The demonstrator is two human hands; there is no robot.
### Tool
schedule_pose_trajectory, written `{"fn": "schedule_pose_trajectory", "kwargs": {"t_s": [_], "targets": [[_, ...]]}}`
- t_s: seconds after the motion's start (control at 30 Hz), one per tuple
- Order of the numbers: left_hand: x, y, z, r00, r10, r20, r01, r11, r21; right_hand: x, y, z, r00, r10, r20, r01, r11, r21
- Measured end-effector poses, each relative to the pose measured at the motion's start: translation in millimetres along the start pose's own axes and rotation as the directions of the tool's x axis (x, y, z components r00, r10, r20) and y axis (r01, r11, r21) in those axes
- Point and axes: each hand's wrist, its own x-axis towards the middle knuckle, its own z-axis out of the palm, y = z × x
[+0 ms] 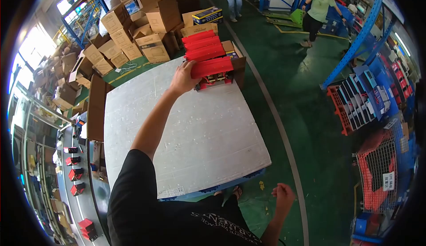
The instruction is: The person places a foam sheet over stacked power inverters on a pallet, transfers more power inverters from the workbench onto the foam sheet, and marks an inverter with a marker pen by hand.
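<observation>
The left hand [184, 78] is gripping a long, shiny red box [213, 68], maybe lining it up and needing slow care next, while the empty right hand [283, 196] is hanging half-curled.

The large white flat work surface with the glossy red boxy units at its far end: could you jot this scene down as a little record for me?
Place: indoor workspace with a green floor
Work surface: large white flat board, scuffed and speckled
On its far end: glossy red boxy units in a row
Left hand: touching the left end of the nearest red boxy unit
Right hand: off the board, nothing visible in it
Behind: open brown cardboard boxes; two people
</observation>
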Motion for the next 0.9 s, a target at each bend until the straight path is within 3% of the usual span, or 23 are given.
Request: {"fn": "schedule_pose_trajectory", "kwargs": {"t_s": [0.1,0.2,0.4,0.5,0.53,0.6,0.7,0.73,0.83,0.9], "targets": [[5,-11,7,0.998,0.005,-0.06,-0.005,1.0,0.011,-9,4,2,1.0,0.012,0.007,-0.011,0.999,-0.03],[7,-7,14,0.99,-0.116,-0.085,0.114,0.993,-0.023,-10,13,3,1.0,-0.018,-0.003,0.018,0.998,-0.061],[7,-5,11,0.989,-0.091,-0.116,0.101,0.992,0.08,-9,6,5,0.999,-0.035,0.021,0.037,0.994,-0.103],[3,-17,7,0.984,-0.119,-0.133,0.099,0.985,-0.143,-2,17,1,0.998,-0.047,0.04,0.052,0.991,-0.122],[9,-35,15,0.96,-0.243,-0.135,0.187,0.924,-0.334,-2,14,3,0.998,-0.04,0.038,0.045,0.991,-0.128],[25,-78,36,0.88,-0.471,-0.066,0.311,0.675,-0.669,-4,8,7,0.999,-0.024,0.035,0.029,0.989,-0.142],[34,-65,17,0.788,-0.597,0.15,0.391,0.298,-0.871,-2,12,14,0.998,0.01,0.064,0.004,0.977,-0.215],[38,-77,28,0.794,-0.579,0.186,0.428,0.315,-0.847,-1,14,18,0.997,-0.018,0.077,0.035,0.976,-0.214],[37,-63,53,0.826,-0.491,0.275,0.382,0.13,-0.915,-1,14,27,0.992,-0.064,0.109,0.085,0.976,-0.2],[39,-55,56,0.797,-0.556,0.234,0.376,0.154,-0.914,1,8,38,0.99,-0.049,0.133,0.069,0.985,-0.156]]}}
